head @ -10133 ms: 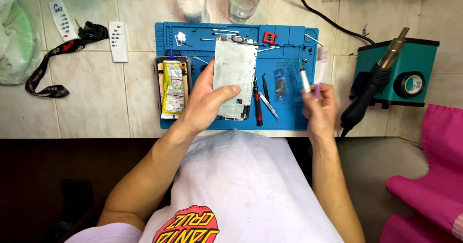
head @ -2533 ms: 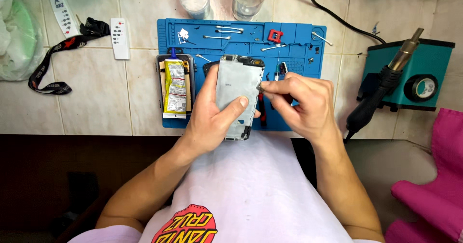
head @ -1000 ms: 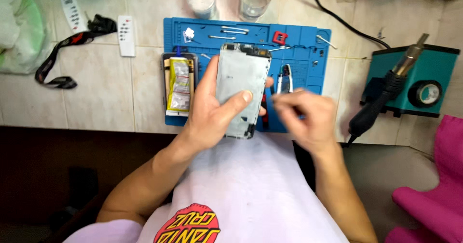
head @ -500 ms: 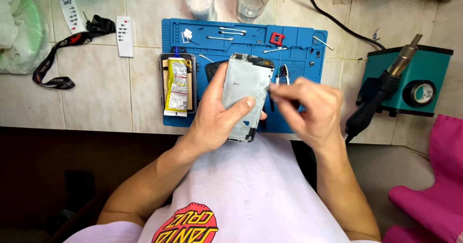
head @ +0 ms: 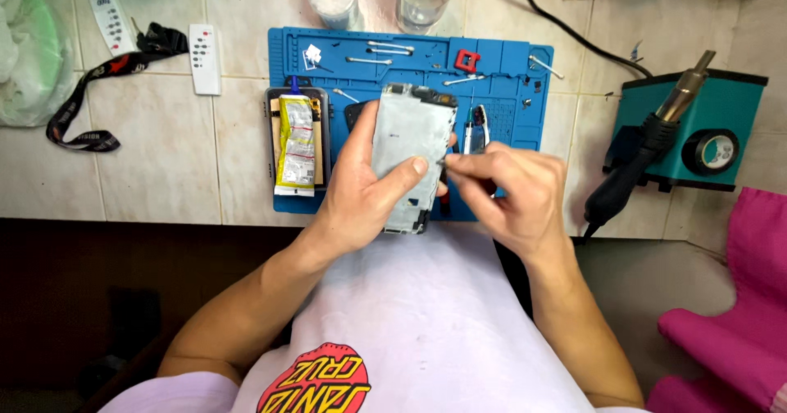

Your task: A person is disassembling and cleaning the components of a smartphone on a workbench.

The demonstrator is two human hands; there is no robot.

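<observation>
Phone frame above mat; opened phone left, station right.

A cream tiled desk with grey grout lines fills the upper view; below its front edge lies dark shadowed floor, evenly lit.

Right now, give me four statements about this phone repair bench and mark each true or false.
1. The left hand holds the grey phone frame. True.
2. The right hand rests flat on the tiles. False: its fingertips pinch at the frame's right edge.
3. The hot-air station stands left of the blue mat. False: it stands right of it.
4. An opened phone with a yellow battery lies on the mat's left side. True.
</observation>
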